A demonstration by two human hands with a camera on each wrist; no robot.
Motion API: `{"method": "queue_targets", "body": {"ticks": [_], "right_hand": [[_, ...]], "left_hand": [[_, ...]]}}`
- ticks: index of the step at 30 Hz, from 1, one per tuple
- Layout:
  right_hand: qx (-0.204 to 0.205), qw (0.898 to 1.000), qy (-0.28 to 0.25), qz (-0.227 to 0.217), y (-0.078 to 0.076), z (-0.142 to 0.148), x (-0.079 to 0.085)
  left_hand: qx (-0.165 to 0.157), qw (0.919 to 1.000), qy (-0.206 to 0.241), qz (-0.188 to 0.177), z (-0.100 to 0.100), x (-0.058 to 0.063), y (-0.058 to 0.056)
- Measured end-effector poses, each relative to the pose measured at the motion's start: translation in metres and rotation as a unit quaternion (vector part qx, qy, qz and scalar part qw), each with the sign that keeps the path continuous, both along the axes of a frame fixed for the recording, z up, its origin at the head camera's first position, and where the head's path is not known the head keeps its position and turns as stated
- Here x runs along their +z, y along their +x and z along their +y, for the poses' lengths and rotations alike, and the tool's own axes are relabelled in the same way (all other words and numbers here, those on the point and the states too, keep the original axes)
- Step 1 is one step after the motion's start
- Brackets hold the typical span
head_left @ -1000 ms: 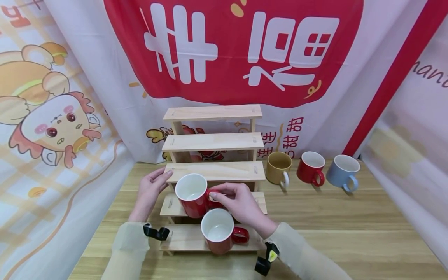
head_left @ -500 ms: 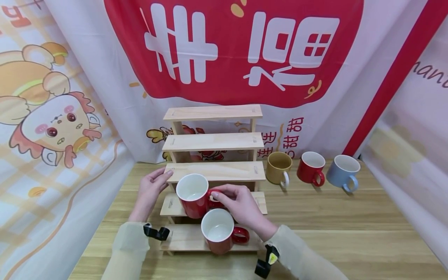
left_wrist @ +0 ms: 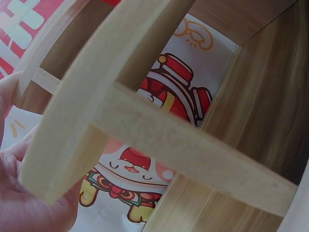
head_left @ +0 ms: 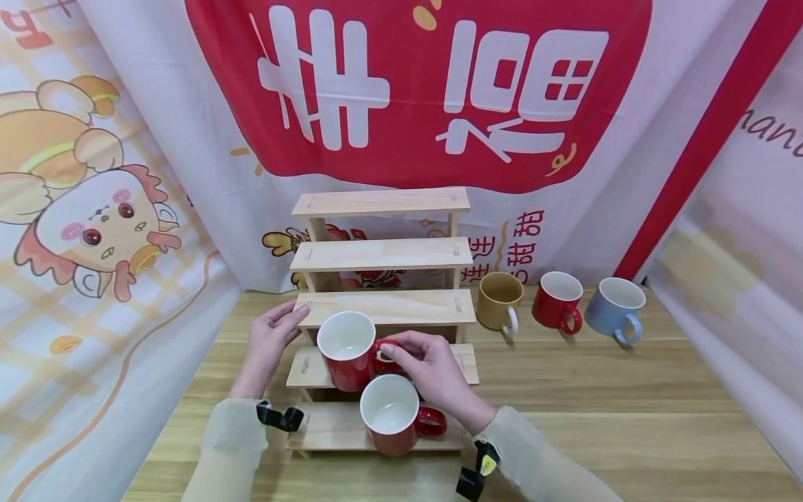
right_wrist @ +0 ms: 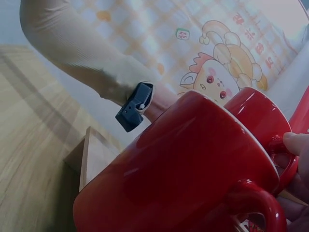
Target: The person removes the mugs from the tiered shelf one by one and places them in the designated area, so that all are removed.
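With thumb and fingertips, my right hand (head_left: 436, 369) pinches the handle of a red mug (head_left: 348, 369), white inside, at the second step from the bottom of a stepped wooden shelf (head_left: 383, 305). Another red mug (head_left: 394, 438) sits upright on the lowest step, its handle pointing right. In the right wrist view this lower mug (right_wrist: 178, 164) fills the foreground, and the pinched mug (right_wrist: 256, 116) shows behind it. My left hand (head_left: 271, 341) grips the left end of the middle step; in the left wrist view its thumb lies at the board's edge.
On the table to the right of the shelf stand a mustard mug with a white handle (head_left: 498, 303), a third red mug (head_left: 555, 303) and a light blue mug (head_left: 615, 307). A printed cloth (head_left: 213, 174) hangs behind and at both sides.
My right hand has shifted the pinched red mug very slightly to the right on its step. The left hand and the lower mug stay where they were.
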State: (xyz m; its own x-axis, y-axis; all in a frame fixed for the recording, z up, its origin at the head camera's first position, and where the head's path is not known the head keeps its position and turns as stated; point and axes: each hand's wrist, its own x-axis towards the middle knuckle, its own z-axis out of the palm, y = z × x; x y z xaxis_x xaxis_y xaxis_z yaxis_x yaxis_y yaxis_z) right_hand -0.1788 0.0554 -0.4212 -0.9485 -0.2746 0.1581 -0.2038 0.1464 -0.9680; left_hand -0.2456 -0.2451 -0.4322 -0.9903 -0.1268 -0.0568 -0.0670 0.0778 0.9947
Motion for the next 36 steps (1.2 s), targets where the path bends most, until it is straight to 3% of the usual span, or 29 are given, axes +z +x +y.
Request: {"method": "queue_targets", "body": {"ticks": [12, 16, 27, 36], "right_hand": [[-0.008, 1.000, -0.024, 0.012, 0.002, -0.001, 0.001], [-0.002, 0.999, -0.054, 0.007, 0.003, 0.001, 0.009], [0.005, 0.985, -0.156, 0.072, 0.000, 0.015, 0.037], [-0.060, 0.988, -0.112, 0.083, 0.005, 0.046, 0.059]], "left_hand": [[-0.001, 1.0000, -0.001, 0.006, -0.001, -0.003, -0.001], [-0.003, 1.0000, -0.003, 0.005, -0.001, -0.002, -0.001], [-0.002, 0.9999, -0.010, 0.010, -0.002, -0.005, -0.003], [0.000, 0.9999, -0.005, 0.014, -0.001, -0.006, -0.004]]}}
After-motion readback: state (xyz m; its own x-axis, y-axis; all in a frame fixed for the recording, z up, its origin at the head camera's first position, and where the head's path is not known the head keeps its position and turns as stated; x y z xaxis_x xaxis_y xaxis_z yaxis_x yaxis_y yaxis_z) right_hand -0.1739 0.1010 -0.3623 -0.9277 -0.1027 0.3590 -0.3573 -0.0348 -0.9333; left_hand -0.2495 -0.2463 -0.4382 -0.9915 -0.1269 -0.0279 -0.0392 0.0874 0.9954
